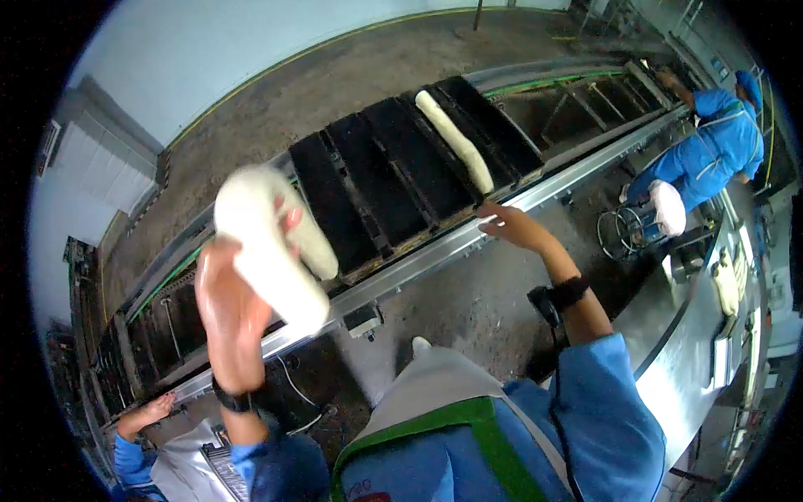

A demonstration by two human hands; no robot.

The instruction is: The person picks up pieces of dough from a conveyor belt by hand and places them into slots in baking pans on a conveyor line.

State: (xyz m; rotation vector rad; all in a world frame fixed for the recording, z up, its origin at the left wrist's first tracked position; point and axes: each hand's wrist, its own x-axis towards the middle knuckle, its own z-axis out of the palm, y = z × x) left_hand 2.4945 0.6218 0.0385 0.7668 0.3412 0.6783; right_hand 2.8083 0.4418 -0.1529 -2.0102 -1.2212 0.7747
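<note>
A long pale dough roll (280,272), folded over and hanging down at both ends, is in my left hand (236,305), raised over the conveyor at the left. The fingers wrap round the dough. My right hand (514,227) is at the front edge of the black baking trays (368,155), its fingers apart and nothing in them. Just beyond it, another dough roll (456,142) lies lengthwise in one of the right-hand tray channels.
The conveyor's metal rail (401,268) runs across in front of me. A co-worker in blue (711,151) stands at the far right. Another person's hand (150,414) is at the lower left. A steel table (690,360) with more dough stands at the right.
</note>
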